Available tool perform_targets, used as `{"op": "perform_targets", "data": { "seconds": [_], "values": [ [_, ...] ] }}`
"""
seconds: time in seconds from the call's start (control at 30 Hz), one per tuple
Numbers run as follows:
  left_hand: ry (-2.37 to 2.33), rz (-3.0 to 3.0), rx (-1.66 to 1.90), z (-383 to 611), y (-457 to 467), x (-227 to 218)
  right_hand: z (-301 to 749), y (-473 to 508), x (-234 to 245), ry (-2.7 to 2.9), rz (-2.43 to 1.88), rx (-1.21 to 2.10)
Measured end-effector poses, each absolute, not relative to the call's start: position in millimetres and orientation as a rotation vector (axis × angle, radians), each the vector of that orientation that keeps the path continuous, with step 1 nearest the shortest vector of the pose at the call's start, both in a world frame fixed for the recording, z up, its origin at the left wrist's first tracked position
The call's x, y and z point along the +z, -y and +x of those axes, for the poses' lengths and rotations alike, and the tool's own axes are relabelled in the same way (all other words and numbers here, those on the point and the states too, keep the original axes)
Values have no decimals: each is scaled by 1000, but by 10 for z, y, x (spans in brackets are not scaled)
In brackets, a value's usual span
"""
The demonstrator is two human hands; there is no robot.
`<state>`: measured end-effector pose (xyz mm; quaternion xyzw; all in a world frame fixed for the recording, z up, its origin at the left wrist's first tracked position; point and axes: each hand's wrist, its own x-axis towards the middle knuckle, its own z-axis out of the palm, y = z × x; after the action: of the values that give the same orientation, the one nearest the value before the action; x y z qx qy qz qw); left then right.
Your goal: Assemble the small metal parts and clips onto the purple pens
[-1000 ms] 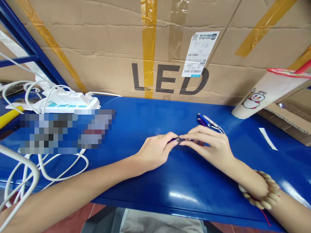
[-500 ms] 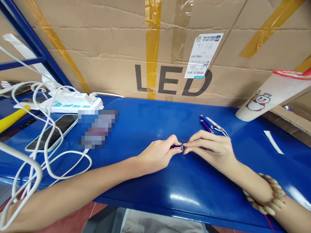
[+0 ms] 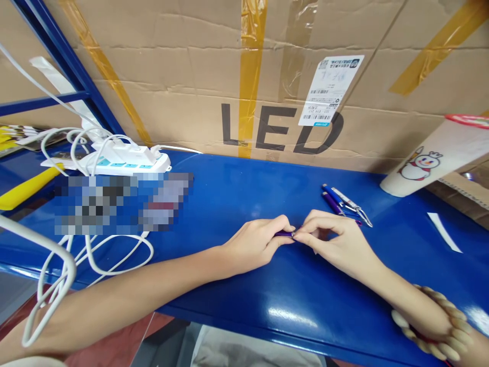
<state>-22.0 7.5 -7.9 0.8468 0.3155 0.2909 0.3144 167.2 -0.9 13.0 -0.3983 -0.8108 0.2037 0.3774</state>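
My left hand (image 3: 255, 244) and my right hand (image 3: 336, 242) meet at the middle of the blue table (image 3: 237, 204). Both pinch a small purple pen (image 3: 284, 233), the left on its barrel, the right at its other end with curled fingers. Only a short stretch of the pen shows between the fingertips. Just behind my right hand lie two more pens (image 3: 340, 201), blue and purple with silver clips. A beaded bracelet (image 3: 431, 326) circles my right wrist.
A large cardboard box (image 3: 267, 76) marked LED walls the table's back. A white power strip (image 3: 114, 160) with white cables (image 3: 95, 250) sits at the left, beside a blurred patch. A white paper cup (image 3: 431, 158) with a snowman leans at the right, with a paper strip (image 3: 443, 232) nearby.
My right fingers have curled in tighter on the pen's end. The hands stay together on the table; the camera has shifted a little to the left.
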Motion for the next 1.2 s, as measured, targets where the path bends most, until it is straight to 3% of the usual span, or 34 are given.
{"op": "perform_targets", "data": {
  "seconds": [0.13,0.37,0.57,0.9,1.2],
  "values": [
    [-894,2184,703,-195,-73,-58,1671,1,106,2042,-1081,542],
    [-995,2122,790,-171,-113,-55,1769,0,107,2099,-1004,89],
    [-929,2161,767,-166,-118,-54,1819,-5,109,2188,-882,-68],
    [-805,2121,629,-203,-97,-32,1761,-21,122,2072,-943,432],
    [-743,2204,771,-215,-107,-68,1688,-19,79,1857,-1102,843]
  ]
}}
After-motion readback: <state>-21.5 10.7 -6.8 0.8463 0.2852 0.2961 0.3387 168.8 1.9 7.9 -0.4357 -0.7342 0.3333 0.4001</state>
